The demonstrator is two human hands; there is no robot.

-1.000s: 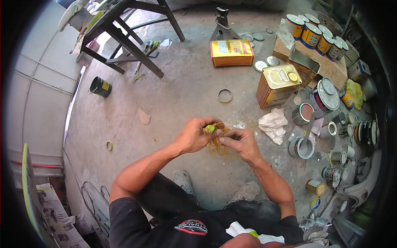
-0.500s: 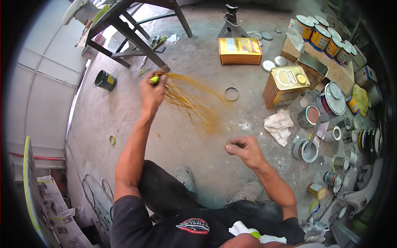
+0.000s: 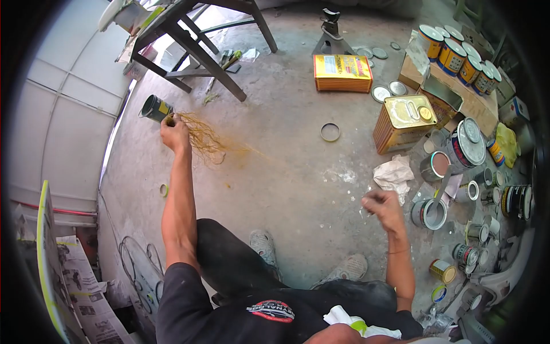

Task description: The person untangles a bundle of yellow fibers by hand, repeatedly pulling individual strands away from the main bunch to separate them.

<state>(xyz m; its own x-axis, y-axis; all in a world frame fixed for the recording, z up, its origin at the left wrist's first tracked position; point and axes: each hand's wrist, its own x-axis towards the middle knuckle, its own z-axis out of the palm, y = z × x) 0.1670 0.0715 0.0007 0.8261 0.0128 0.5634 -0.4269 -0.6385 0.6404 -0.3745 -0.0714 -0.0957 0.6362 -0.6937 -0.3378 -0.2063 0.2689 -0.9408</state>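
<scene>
My left hand point(image 3: 174, 133) is closed around one end of a bunch of yellow-brown strands point(image 3: 201, 139). Their loose, tangled ends trail off to the right above the concrete floor. Just beyond my knuckles a dark can with a yellow label point(image 3: 156, 108) leans toward the hand, overlapping it in this view. My right hand point(image 3: 386, 210) is raised over the floor, its fingers curled in and a little blurred, with no object showing in them. Closest to it lies a crumpled white cloth point(image 3: 394, 174).
Open tins stand on the right, among them a grey one with a stirring stick point(image 3: 428, 214). Behind them are a square metal can point(image 3: 404, 123) and a thinner tin point(image 3: 342, 73). A dark trestle point(image 3: 200, 57) rises at the back left. A ring point(image 3: 330, 132) lies mid-floor.
My left hand has moved left with the strands, up to the dark can, which now tilts toward it. My right hand has shifted right, closer to the cloth. The whole view has shifted slightly.
</scene>
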